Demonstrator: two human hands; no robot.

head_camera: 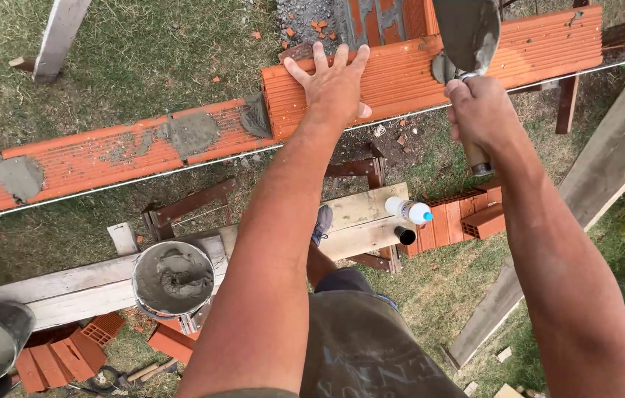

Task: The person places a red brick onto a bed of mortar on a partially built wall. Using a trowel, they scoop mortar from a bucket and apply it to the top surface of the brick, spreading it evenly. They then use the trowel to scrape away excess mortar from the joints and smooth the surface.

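Atop the unfinished wall (106,158), seen from the head camera, a ribbed orange brick (415,70) is being bedded at the end of the course. The left hand (333,85) is laid flat on the brick's near end, fingers spread and palm pressed down, nothing grasped. The right hand (483,114) is clenched round the handle of a trowel (467,33), whose mortar-smeared blade is held over the brick's top. A wedge of grey mortar (255,116) is seen squeezed into the joint between this brick and the lower one beside it. Mortar patches are left on the lower course. Down below, a bucket of mortar (172,278) is set on a plank (91,284), with a white bottle (408,211) and spare bricks (460,221) well apart to the right. Seating and levelling is judged to be the step in hand; steady downward pressure and light taps from the trowel would be called for, with the brick kept against the white string line (143,180).
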